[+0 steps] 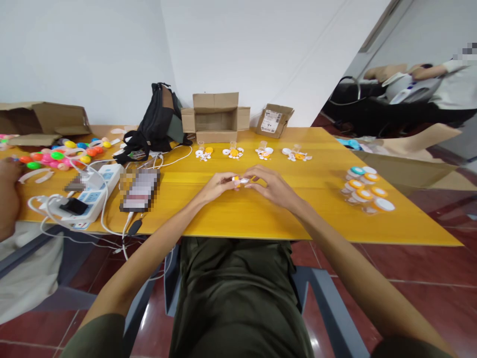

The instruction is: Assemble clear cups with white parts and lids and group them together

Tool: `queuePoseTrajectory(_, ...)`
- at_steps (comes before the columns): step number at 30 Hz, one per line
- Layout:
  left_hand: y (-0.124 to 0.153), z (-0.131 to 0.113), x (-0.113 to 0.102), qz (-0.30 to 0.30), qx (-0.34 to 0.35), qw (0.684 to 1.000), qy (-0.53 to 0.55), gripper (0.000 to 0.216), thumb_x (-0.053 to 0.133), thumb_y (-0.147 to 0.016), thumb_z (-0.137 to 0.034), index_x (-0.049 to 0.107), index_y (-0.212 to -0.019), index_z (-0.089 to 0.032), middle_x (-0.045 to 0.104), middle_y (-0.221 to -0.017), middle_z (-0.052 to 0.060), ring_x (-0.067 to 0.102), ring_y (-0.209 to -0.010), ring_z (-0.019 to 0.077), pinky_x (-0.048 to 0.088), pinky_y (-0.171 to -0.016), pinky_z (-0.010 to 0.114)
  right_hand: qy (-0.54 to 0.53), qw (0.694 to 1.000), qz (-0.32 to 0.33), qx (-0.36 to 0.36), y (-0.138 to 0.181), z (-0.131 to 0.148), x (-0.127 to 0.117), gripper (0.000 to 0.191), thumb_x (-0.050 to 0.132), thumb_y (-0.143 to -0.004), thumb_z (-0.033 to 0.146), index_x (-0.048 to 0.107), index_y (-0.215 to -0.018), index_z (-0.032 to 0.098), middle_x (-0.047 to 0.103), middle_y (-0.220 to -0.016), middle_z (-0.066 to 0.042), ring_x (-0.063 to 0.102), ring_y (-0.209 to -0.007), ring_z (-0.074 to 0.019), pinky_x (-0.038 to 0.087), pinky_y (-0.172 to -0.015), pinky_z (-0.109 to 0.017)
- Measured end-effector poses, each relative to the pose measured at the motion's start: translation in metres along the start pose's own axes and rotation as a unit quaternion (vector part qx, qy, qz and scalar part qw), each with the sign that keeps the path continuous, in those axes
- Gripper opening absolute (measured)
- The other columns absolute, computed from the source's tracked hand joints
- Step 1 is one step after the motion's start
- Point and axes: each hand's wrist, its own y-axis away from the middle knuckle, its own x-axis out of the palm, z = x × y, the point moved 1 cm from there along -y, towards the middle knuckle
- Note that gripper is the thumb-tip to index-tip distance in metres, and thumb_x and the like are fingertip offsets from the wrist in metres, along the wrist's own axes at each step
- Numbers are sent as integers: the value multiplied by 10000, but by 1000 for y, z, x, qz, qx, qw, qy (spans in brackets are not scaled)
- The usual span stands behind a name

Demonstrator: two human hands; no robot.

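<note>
My left hand (219, 185) and my right hand (271, 185) meet over the middle of the yellow table (261, 214). Both pinch a small white and orange plastic piece (239, 180) between their fingertips. Beyond my hands lie several little groups of white and orange parts (234, 152) in a row. A stack of round orange, white and teal discs (365, 191) lies to the right of my right hand.
A phone (140, 190) and a white power strip (93, 196) with cables lie at the left. Coloured balls (59, 154), a black backpack (158, 122) and open cardboard boxes (216, 117) stand farther back. Another person's arm (9, 196) shows at the left edge, another person (452, 82) at the back right.
</note>
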Motion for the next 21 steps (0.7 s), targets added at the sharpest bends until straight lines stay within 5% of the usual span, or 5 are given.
queuePoseTrajectory(9, -1, -1, 2, -9, 20, 999, 25, 467, 854, -701, -520, 767, -975, -152, 760, -932, 63, 675, -814, 171, 527, -835, 309, -9, 998, -8, 59, -3, -5, 3, 180, 624, -938, 353, 731, -986, 216, 779, -931, -68, 705, -793, -222, 588, -763, -360)
queuePoseTrajectory(21, 0, -5, -1, -2, -7, 1000, 16, 438, 799, -731, -582, 749, -843, -162, 742, -828, 49, 688, -738, 173, 517, -741, 286, 22, 999, -9, -24, -2, 4, 2, 111, 587, -953, 246, 670, -1020, 275, 707, -1030, -77, 670, -967, -255, 579, -871, -421)
